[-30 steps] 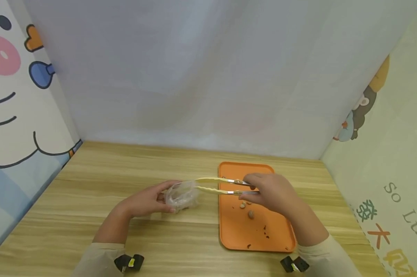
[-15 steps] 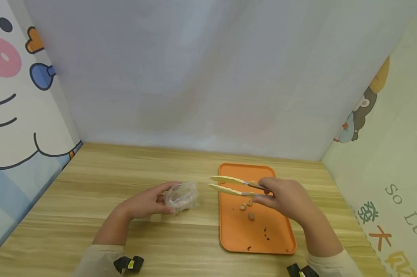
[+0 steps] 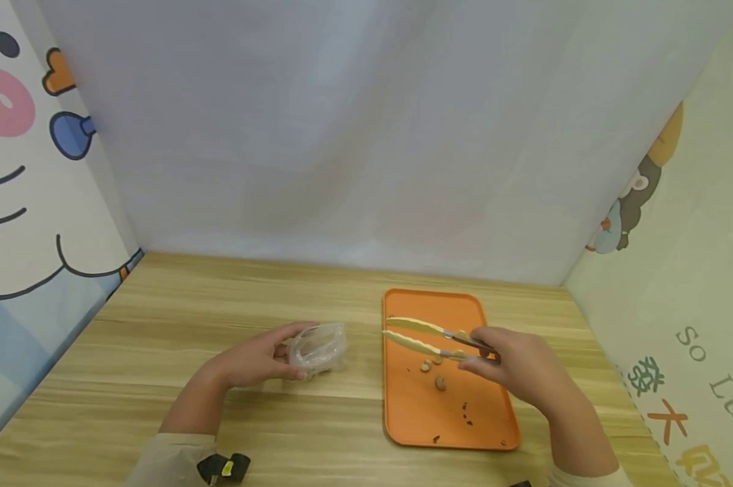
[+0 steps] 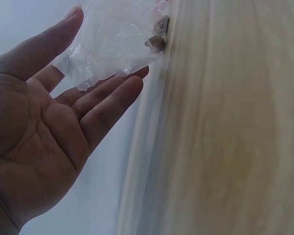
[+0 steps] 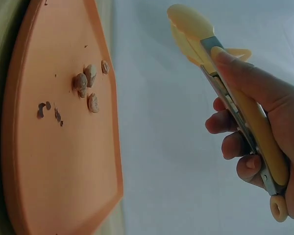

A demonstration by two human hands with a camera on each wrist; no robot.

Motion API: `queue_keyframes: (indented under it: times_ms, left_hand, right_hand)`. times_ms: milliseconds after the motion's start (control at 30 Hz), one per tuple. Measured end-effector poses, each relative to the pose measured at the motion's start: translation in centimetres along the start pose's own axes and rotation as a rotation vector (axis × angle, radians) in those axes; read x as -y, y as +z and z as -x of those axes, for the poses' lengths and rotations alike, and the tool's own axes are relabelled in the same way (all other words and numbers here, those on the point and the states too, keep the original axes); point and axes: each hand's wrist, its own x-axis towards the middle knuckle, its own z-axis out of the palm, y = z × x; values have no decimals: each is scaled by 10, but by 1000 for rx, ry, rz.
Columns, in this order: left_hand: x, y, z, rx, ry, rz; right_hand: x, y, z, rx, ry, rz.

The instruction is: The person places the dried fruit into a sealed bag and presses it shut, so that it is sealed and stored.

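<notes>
Tongs [image 3: 416,343] gripped in the right hand [image 3: 520,362] hang over the tray [image 3: 410,416]; left hand [image 3: 258,357] holds a bag [image 3: 321,349].

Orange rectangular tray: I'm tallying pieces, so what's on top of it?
At least four brownish rounded pieces and dark crumbs. In the head view, the right hand and yellow-tipped metal tongs cover part of the tray.

On the desk [image 3: 281,419], lumps [image 3: 441,383] and crumbs [image 3: 469,423] are scattered in the tray [image 3: 421,416], tongs [image 3: 414,343] are held above it, and the bag [image 3: 319,348] is held to its left.
</notes>
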Motion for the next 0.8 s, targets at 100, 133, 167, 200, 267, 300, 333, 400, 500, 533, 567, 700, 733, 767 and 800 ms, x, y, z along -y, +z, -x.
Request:
queue_keyframes:
  times_ms: [100,133,167,200,267,300,333,400,500,533,567,700,733,767,800]
  left_hand:
    - [0,0,0,-1,-15,4]
    - [-1,0,0,-4,-20,0]
    - [-1,0,1,-7,-25,-7]
    - [-1,0,1,-8,-29,-11]
    - [-1,0,2,-12,-31,-20]
    - [-1,0,2,-11,-31,-17]
    - [-1,0,2,-11,-30,-15]
    - [-1,0,2,-7,-31,0]
    - [-2,-1,2,-13,-38,2]
    - [-2,-1,2,-15,-41,1]
    - [-1,-1,2,-17,-42,1]
    - [0,-1,1,-24,-41,-10]
    - [0,-1,1,-23,-40,-12]
    - [0,-1,1,-23,-40,-11]
    - [0,-1,1,-23,-41,-16]
  right_hand:
    - [-1,-2,5,18,18,-16]
    - [-1,-2,7,23,26,-21]
    - [-2,-3,8,29,34,-24]
    - [-2,-3,10,35,43,-24]
    - [-4,-4,14,46,59,-22]
    - [-5,-5,17,52,66,-21]
    - [-6,-5,19,56,72,-20]
    - [-8,-7,24,67,83,-12]
    - [-12,-9,30,87,104,2]
    - [-14,-9,32,96,111,9]
    - [-15,-10,33,106,118,15]
    - [-20,-11,40,146,144,20]
    - [-21,-11,42,148,143,23]
    - [-22,-10,44,145,138,24]
    - [-23,-10,46,141,135,26]
